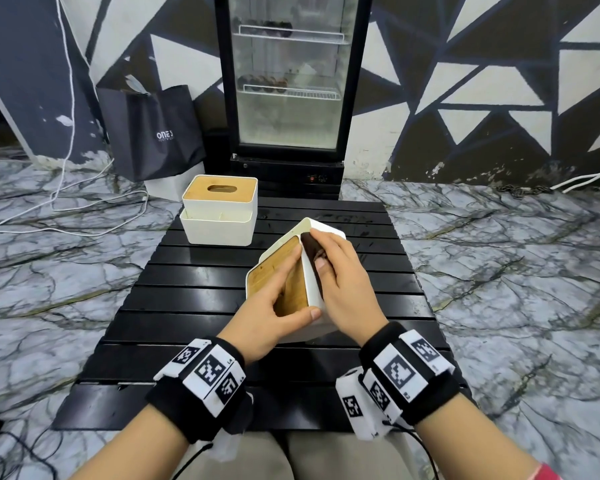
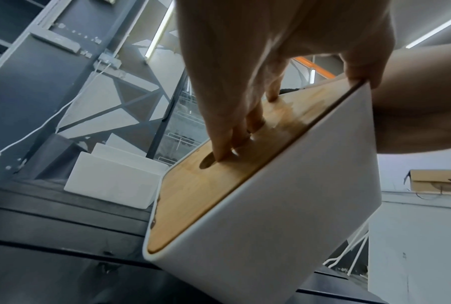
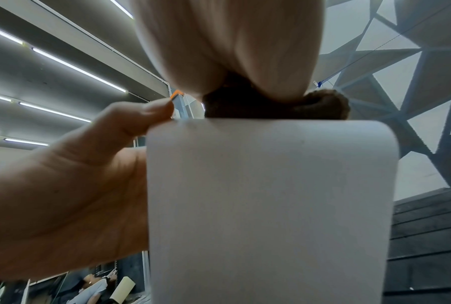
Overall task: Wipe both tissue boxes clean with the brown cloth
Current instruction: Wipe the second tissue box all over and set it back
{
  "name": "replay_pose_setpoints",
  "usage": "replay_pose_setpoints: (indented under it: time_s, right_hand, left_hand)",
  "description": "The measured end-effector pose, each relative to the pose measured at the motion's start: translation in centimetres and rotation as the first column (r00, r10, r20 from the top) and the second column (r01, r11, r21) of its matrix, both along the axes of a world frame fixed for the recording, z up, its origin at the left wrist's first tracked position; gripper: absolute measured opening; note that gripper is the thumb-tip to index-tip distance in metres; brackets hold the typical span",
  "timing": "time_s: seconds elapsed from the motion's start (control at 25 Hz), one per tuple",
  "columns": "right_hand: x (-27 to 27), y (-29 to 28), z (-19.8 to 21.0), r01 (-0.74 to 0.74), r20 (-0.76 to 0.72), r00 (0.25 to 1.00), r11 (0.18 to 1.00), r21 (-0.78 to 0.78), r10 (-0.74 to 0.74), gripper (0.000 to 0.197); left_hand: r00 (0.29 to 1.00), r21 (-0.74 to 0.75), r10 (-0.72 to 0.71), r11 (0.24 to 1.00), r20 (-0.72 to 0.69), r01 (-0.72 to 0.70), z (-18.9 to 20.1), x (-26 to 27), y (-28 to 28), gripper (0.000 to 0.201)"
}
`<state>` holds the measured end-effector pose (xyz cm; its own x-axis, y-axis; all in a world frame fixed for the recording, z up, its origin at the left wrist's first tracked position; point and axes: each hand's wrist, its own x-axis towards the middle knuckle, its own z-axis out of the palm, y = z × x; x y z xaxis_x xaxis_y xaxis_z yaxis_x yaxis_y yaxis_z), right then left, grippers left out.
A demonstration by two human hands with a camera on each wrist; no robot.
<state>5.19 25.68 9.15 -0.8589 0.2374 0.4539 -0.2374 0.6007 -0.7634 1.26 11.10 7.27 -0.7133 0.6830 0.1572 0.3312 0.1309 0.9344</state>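
Near tissue box [image 1: 310,292] at table [image 1: 187,306] centre — tipped on its side, lid facing 9 o'clock, long axis toward 12. Left hand [image 1: 274,311] grips it; right hand [image 1: 340,289] clamps brown cloth [image 1: 310,249] on top. Second box [image 1: 219,211] upright at 11 o'clock.

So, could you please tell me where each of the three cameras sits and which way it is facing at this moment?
Head: worn on the head, looking forward and down at the black slatted table; both forearms, the left hand and right hand show on the tilted tissue box.
Left wrist: looks along the left hand's fingers at the box's wooden lid.
Right wrist: looks up past the box's white side at the right hand on the brown cloth.
Shared: all three show the tilted box; head and left wrist also show the second tissue box.
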Motion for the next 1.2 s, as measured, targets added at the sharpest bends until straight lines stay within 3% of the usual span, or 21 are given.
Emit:
replay_pose_setpoints:
  time_s: [0.44, 0.68, 0.92, 1.08, 1.2]
  right_hand:
    - [4.8, -0.1, -3.2, -0.107, -0.020, 0.994, 0.994, 0.019, 0.108, 0.041]
    - [2.7, 0.6, -2.5, 0.013, 0.023, 1.000, 1.000, 0.025, -0.014, 0.044]
    - [4.7, 0.2, -3.3, -0.107, -0.032, 0.993, 0.989, 0.103, 0.111, 0.041]
    - [2.8, 2.4, -3.1, -0.031, -0.001, 1.000, 0.994, 0.109, 0.031, 0.047]
    - [2.4, 1.4, -2.8, -0.010, -0.055, 0.998, 0.989, 0.146, 0.019, 0.046]
  left_hand:
    - [0.997, 0.058, -0.007, 0.998, 0.077, 0.003, 0.0, -0.8, -0.5, 0.080]
    - [0.996, 0.058, 0.001, 0.998, 0.094, -0.006, 0.2, -1.0, -0.3, 0.081]
    - [0.994, 0.034, -0.015, 0.999, 0.110, 0.012, 0.1, -1.2, -0.7, 0.082]
    - [0.994, 0.019, -0.036, 0.999, 0.101, 0.034, 0.2, -1.5, -0.5, 0.082]
    - [0.989, 0.060, -0.048, 0.997, 0.138, 0.041, 0.5, -2.1, -0.7, 0.077]
